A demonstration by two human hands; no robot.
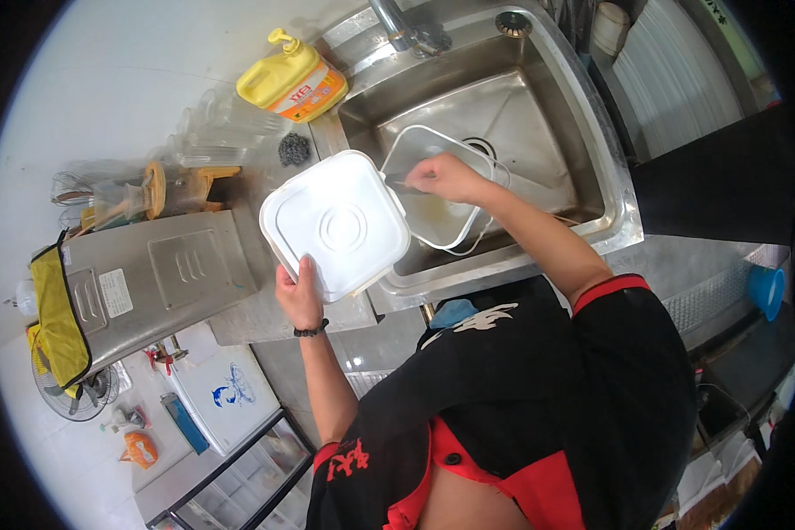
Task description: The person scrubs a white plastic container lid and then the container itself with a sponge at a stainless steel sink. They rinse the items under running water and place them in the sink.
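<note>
My left hand [299, 297] grips a white square plastic lid [336, 228] by its near left edge, thumb on top. The lid is tilted beside the sink and overlaps its left rim. A white plastic bucket [452, 228] with a thin handle [482, 238] sits in the stainless steel sink [550, 156], and a little yellowish residue shows inside it. My right hand [452, 179] is over the bucket's opening, fingers pinched on a small dark item [401, 184]. That item is blurred, so its kind is unclear.
A yellow detergent jug [298, 79] and a steel wool scourer [294, 150] stand left of the sink, near clear glasses [222, 129]. The faucet [397, 30] is at the back. A steel appliance [165, 271] stands left; stacked white lids or plates [676, 79] stand right.
</note>
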